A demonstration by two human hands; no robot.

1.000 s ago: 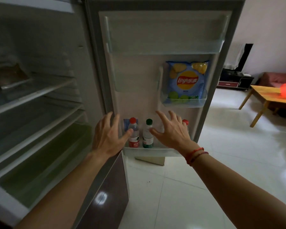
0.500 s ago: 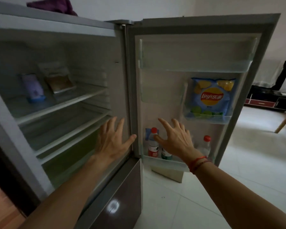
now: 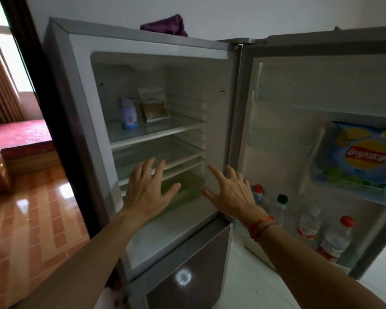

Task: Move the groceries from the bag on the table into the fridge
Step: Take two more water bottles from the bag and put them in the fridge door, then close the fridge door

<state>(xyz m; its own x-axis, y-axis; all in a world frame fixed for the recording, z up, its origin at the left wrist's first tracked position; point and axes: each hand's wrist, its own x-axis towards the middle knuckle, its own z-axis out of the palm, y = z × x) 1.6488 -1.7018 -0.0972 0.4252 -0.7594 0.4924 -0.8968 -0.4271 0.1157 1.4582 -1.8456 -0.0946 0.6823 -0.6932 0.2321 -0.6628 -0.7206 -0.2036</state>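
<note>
The fridge point(image 3: 80, 70) stands open, its door point(image 3: 288, 121) swung to the right. On the top shelf stand a purple pouch point(image 3: 128, 113) and a clear packet of brown contents point(image 3: 153, 109). A blue Lay's chips bag point(image 3: 363, 157) sits in a door bin, and several water bottles point(image 3: 308, 224) stand in the bottom door rack. My left hand point(image 3: 148, 190) is spread in front of the green crisper drawer point(image 3: 187, 190), holding nothing. My right hand point(image 3: 230, 192), fingers spread and empty, hovers by the hinge side. The bag and table are out of view.
A purple cloth point(image 3: 165, 25) lies on top of the fridge. A dark lower door point(image 3: 187, 275) is closed beneath the open compartment. To the left, a doorway opens onto an orange tiled floor point(image 3: 31, 215) and a red bed point(image 3: 18, 134).
The view has swung left from the door shelves toward the fridge interior. Both hands stay spread and empty, now in front of the lower shelves instead of the bottle rack.
</note>
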